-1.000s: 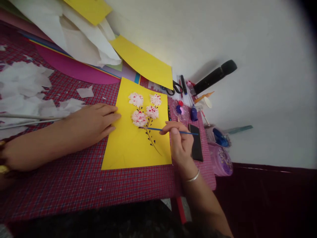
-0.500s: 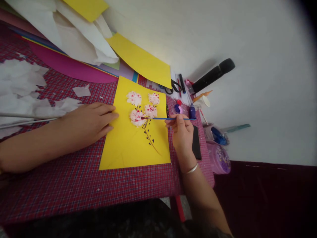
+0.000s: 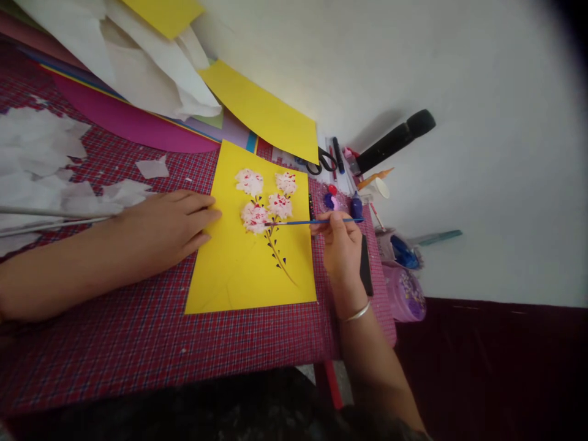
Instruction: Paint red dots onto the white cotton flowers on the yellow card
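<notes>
A yellow sheet (image 3: 239, 275) lies on the red checked tablecloth (image 3: 138, 343). On it are white tissue flowers (image 3: 266, 199) dotted red, with a dark painted stem and leaves below them. My left hand (image 3: 169, 223) lies flat on the sheet's left edge, fingers spread, holding it down. My right hand (image 3: 340, 245) grips a thin blue paintbrush (image 3: 303, 222) near its back end. The brush tip touches the lowest flower (image 3: 255, 217).
White tissue scraps (image 3: 41, 159) cover the left of the table. Coloured paper sheets (image 3: 261, 113) and white tissue pile at the back. Scissors (image 3: 321, 162), small paint bottles (image 3: 356, 205), a black phone (image 3: 366, 263) and a purple tub (image 3: 407, 294) crowd the right edge by the wall.
My right hand moved the brush up from the stem to the lowest flower, then held there. My left hand stayed on the sheet.
</notes>
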`<state>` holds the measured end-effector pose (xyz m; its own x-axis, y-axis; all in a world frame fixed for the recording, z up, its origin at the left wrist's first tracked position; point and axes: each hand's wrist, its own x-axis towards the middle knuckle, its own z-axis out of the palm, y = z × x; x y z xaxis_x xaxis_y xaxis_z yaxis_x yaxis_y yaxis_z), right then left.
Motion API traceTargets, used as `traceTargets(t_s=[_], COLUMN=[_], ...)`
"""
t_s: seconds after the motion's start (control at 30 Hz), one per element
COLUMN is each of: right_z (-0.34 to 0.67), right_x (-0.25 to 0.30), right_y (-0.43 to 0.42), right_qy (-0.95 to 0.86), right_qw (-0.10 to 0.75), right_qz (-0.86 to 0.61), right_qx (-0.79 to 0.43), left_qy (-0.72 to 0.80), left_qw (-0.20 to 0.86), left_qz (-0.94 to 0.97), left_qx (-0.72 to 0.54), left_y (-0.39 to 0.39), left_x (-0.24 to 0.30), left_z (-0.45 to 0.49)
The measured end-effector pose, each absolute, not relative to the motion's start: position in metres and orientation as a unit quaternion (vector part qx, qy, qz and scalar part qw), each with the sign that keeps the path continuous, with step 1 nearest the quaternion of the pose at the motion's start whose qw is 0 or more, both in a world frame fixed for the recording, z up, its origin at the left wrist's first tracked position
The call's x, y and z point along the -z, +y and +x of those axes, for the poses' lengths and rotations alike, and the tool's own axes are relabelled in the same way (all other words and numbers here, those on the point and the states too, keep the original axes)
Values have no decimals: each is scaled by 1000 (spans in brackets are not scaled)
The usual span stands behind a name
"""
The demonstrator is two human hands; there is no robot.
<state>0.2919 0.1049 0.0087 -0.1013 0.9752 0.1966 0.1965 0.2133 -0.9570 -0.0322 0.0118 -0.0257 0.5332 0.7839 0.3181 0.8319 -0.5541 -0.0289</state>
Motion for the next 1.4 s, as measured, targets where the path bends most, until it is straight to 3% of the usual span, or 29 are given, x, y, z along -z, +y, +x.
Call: traceTargets(t_s=[0.13,0.37,0.5,0.7,0.87,1.03,1.3,1.4], right_z=[289,296,292,295,292,297,286,288], right_x=[-6,-4,-1,-1,0,3,5,4], right_y=[103,108,106,110,105,113,104,107], right_qy=[-640,-610,-643,-601,-634,-597,-619,-596], right_qw=[449,490,459,510,477,532,490,524], right_qz=[-472,-479,-460,-484,-443,-467,-413,-430], right_qx=[-408,-398,-405,-380,-416,-376,-454,-431], left_qy=[-492,-516,-492,-478,-452,-413,-417,-416], left_qw=[56,5,46,63,107,174,180,172], left_qz=[-861,-854,-863,-869,-871,-870,-863,-866], left_qx=[115,68,106,111,158,206,219,219], left_y=[13,12,12,11,12,14,15,16], left_x=[29,21,23,25,26,30,32,33], left_z=[-33,-29,-30,-32,-31,-30,-33,-33])
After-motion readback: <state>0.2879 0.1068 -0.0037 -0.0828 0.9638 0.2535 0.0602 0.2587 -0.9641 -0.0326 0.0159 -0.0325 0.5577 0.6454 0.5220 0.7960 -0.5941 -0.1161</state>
